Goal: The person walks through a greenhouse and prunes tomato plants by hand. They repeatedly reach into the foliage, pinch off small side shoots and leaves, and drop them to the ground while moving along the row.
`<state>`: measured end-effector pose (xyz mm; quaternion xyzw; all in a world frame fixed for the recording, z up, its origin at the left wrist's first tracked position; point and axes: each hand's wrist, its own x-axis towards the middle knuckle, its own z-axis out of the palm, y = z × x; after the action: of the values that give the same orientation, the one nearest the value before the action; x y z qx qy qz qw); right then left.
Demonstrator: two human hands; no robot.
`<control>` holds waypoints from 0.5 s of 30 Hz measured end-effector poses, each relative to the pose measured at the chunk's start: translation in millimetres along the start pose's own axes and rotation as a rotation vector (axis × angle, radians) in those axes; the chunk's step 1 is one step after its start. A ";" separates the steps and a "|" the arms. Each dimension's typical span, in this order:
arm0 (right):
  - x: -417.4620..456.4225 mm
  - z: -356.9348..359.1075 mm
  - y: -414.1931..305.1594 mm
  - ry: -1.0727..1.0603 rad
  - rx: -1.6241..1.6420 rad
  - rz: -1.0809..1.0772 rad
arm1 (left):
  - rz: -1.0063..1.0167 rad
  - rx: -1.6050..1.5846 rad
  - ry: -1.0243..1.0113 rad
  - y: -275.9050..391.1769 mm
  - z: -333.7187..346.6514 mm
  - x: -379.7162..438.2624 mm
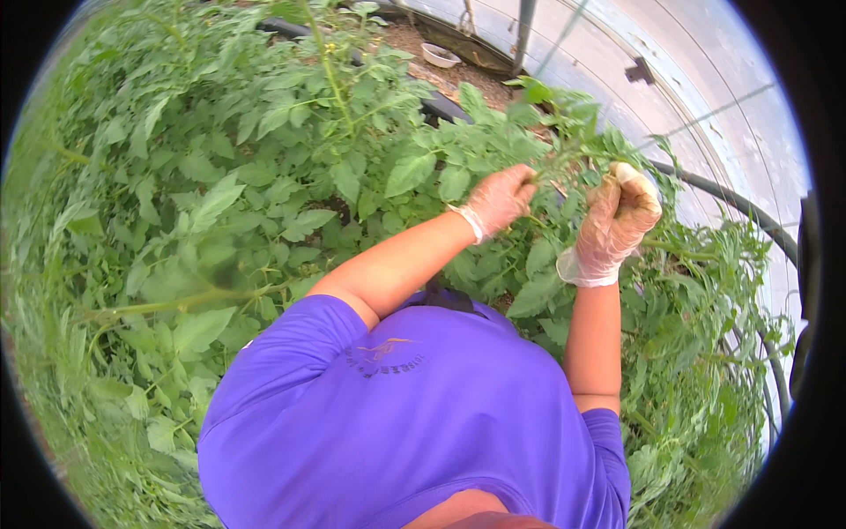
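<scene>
My left hand (502, 202), in a thin clear glove, has its fingers curled around the green stem (543, 173) of a tomato plant near its leafy top (562, 125). Just to the right, my right hand (621, 215) is raised beside the same foliage, also gloved. Its fingers are bent inward, with yellowish stains on the glove's fingertips. Whether anything sits between those fingers is hidden. Tomato leaves (413, 172) spread close around both hands.
Dense tomato plants (198, 159) fill the left side, with more foliage (694, 317) at right. A thick stem (192, 301) juts toward my left arm. Beyond are a dark pipe (443, 106), a white bowl (441, 55), a metal post (524, 33), green twine (717, 116) and plastic sheeting (714, 59).
</scene>
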<state>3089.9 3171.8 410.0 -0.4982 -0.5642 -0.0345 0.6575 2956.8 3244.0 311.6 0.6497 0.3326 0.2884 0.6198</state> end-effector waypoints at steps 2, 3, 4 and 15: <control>12.7 0.9 -22.6 0.146 0.021 0.116 | -0.018 -0.012 0.002 7.1 -5.7 -2.7; 23.8 -1.1 -27.8 0.184 0.014 0.177 | -0.052 -0.031 -0.001 9.4 -7.6 -5.4; 33.7 -5.5 -28.1 0.129 -0.023 0.277 | -0.035 -0.053 -0.009 5.9 -8.8 -5.4; 79.7 -58.7 -29.5 -0.222 -0.001 0.844 | 0.068 -0.334 -0.040 -1.1 -11.1 -32.3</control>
<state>3142.3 3157.4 497.8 -0.6863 -0.3783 0.2907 0.5490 2928.2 3225.3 312.4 0.5542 0.2457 0.3474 0.7155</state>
